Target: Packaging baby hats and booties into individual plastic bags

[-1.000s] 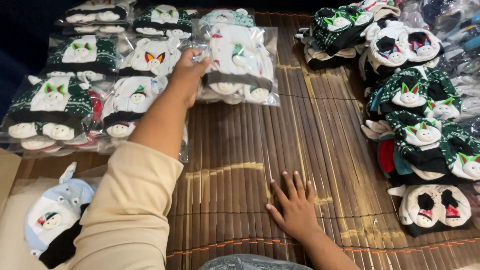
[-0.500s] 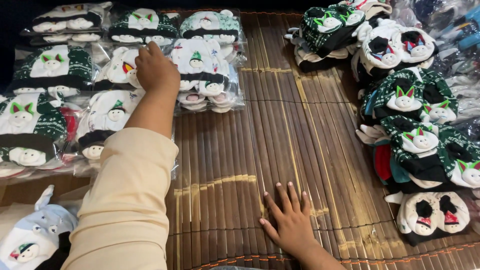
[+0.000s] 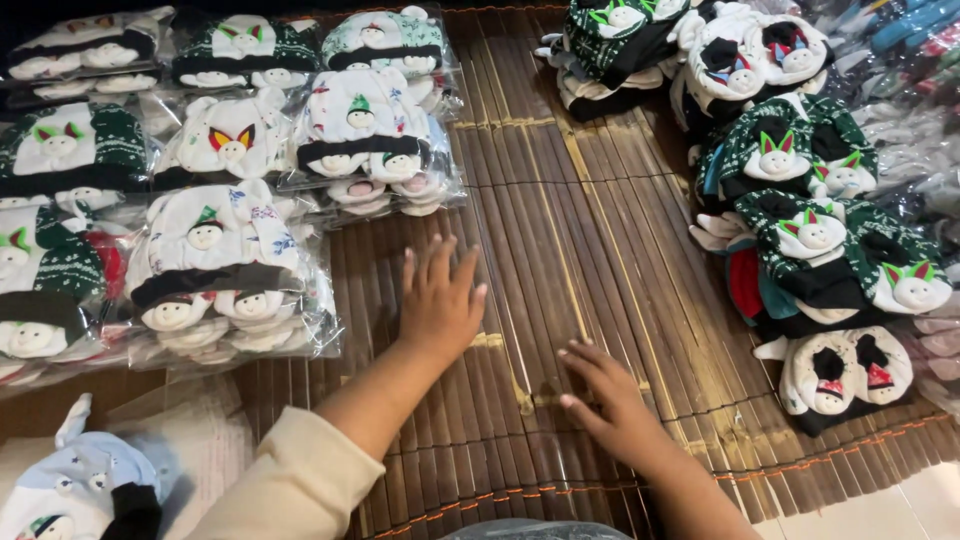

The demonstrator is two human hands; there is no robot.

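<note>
The left hand [image 3: 438,300] is laid flat and open on the bamboo mat [image 3: 560,230], fingers spread, with nothing gripped. The right hand [image 3: 610,405] is also rested palm down on the mat, fingers loosely extended, nothing held. The two hands are set near each other, apart.

Just beyond the left fingertips, a clear plastic pack of white knitted caps [image 3: 375,140] with small stuffed faces is found, its lower edge near but not touched. To the left of that hand, a second bagged stack of white caps [image 3: 225,270] is seen, glossy and crinkled.

The mat is made of thin brown slats bound in rows. Well to the right, loose green-and-black knitted caps [image 3: 800,170] are piled unbagged. A pale blue cap [image 3: 75,490] is seen at the lower left.
</note>
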